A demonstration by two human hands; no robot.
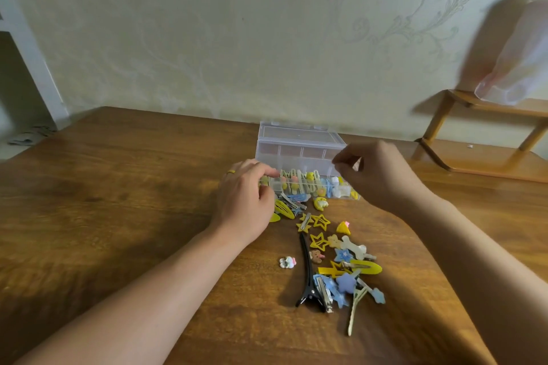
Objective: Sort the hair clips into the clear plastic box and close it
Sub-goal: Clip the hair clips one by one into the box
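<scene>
The clear plastic box [299, 154] stands open on the wooden table [118, 201], its lid tipped back. Its front compartments hold several yellow, blue and white hair clips [308, 182]. My left hand [244, 201] grips the box's left end, fingers curled over the rim. Over the box's right end, my right hand [376, 175] has its fingertips pinched together on a small pale clip that is mostly hidden. Loose clips lie in front of the box: yellow stars [320, 221], a long black clip [308, 272], blue stars [344, 281] and a white bone shape [354, 246].
A small wooden shelf [474, 133] stands at the back right of the table. A blurred translucent thing [516, 47] hangs in the upper right corner. The patterned wall runs right behind the box. The table's left edge ends near a doorway.
</scene>
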